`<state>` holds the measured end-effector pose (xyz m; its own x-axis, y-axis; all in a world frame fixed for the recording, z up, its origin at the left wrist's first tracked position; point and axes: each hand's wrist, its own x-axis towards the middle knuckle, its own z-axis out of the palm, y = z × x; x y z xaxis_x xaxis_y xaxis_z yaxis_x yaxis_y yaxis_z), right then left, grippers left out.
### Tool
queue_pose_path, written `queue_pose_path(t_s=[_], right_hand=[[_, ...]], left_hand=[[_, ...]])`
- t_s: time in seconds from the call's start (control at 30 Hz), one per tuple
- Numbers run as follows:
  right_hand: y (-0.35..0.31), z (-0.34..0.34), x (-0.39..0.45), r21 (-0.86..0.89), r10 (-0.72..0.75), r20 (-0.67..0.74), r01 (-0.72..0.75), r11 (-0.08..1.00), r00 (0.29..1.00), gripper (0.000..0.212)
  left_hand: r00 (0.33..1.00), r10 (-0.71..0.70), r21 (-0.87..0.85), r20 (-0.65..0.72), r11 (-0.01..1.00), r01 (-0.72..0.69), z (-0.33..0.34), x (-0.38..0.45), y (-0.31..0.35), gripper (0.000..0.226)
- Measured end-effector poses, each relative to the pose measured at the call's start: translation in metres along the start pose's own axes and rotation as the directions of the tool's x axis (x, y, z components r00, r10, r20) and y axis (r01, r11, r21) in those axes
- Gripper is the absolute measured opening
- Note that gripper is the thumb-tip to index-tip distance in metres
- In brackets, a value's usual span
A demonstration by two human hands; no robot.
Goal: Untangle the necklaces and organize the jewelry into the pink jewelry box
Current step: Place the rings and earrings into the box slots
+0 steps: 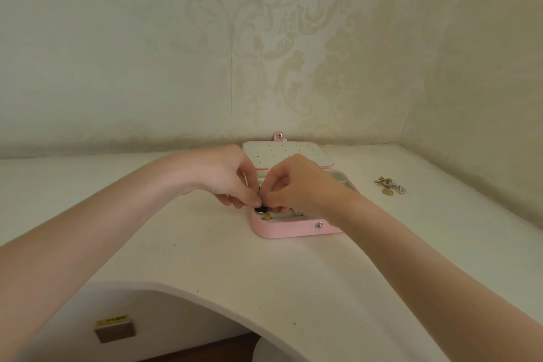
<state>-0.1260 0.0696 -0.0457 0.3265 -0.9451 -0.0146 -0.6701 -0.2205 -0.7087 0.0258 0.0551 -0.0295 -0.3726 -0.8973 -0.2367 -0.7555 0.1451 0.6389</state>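
Note:
The pink jewelry box (282,231) lies open on the white table, its pale lid (273,153) with small holes tilted back toward the wall. My left hand (226,179) and my right hand (296,185) meet over the box's front left corner. Both pinch a small dark piece of jewelry (261,209) between their fingertips. A thin strand (246,181) runs up along my left fingers. A small yellow piece (267,217) lies inside the box just below. My hands hide most of the box's interior.
A small heap of gold and silver jewelry (389,184) lies on the table to the right of the box. Patterned walls close in behind and on the right. The table's curved front edge (205,300) is near me, with a drawer handle (115,330) below it.

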Motion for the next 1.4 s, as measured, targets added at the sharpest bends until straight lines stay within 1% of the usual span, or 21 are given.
queue_pose_path(t_s=[0.13,0.27,0.33,0.47,0.57,0.67,0.77,0.83,0.97,1.17,1.27,1.4], right_hand=[[-0.001,-0.001,-0.001,-0.061,-0.020,0.010,0.021,0.998,1.000,0.008],[-0.003,-0.005,-0.004,-0.033,0.001,0.056,0.001,0.999,0.998,0.010],[-0.002,-0.007,-0.004,0.053,0.016,0.072,-0.020,0.998,0.997,0.010],[0.004,-0.016,-0.002,0.271,0.055,0.066,-0.071,0.960,0.996,0.009],[0.007,-0.020,0.000,0.327,0.080,0.038,-0.088,0.941,0.996,0.010],[0.006,-0.023,0.001,0.314,0.095,0.053,-0.107,0.944,0.994,0.008],[0.002,-0.023,0.002,0.294,0.088,0.126,-0.122,0.948,0.988,0.007],[0.000,-0.020,0.003,0.263,0.087,0.147,-0.124,0.957,0.985,0.008],[-0.001,-0.015,0.004,0.239,0.072,0.133,-0.103,0.965,0.988,0.010],[0.000,-0.008,0.008,0.191,0.063,0.065,-0.074,0.979,0.996,0.010],[0.000,-0.006,0.008,0.170,0.061,0.054,-0.070,0.983,0.997,0.011],[-0.002,-0.005,0.009,0.088,0.079,0.045,-0.083,0.993,0.996,0.010]], left_hand=[[1.000,-0.003,0.024,0.025,1.000,0.002,0.001,0.001,0.002,0.012],[0.999,-0.010,0.034,0.033,0.999,0.009,0.001,0.001,0.002,0.012],[0.999,-0.016,0.018,0.029,1.000,0.016,-0.002,0.001,0.002,0.008],[0.999,-0.030,-0.014,-0.032,0.999,0.030,-0.009,0.001,-0.001,0.006],[0.998,-0.042,-0.018,-0.045,0.999,0.041,-0.011,0.001,-0.002,0.006],[0.998,-0.045,-0.015,-0.041,0.999,0.045,-0.010,0.002,-0.003,0.007],[0.998,-0.045,-0.009,-0.042,0.999,0.045,-0.008,0.003,-0.004,0.008],[0.998,-0.043,-0.007,-0.044,0.999,0.043,-0.007,0.003,-0.004,0.007],[0.998,-0.040,-0.005,-0.039,0.999,0.040,-0.006,0.004,-0.003,0.004],[0.999,-0.040,-0.008,-0.030,0.999,0.040,-0.005,0.005,-0.003,0.004],[0.999,-0.036,-0.009,-0.026,0.999,0.035,-0.005,0.006,-0.003,0.005],[0.999,-0.040,-0.020,-0.022,0.999,0.040,-0.005,0.006,-0.004,0.005]])
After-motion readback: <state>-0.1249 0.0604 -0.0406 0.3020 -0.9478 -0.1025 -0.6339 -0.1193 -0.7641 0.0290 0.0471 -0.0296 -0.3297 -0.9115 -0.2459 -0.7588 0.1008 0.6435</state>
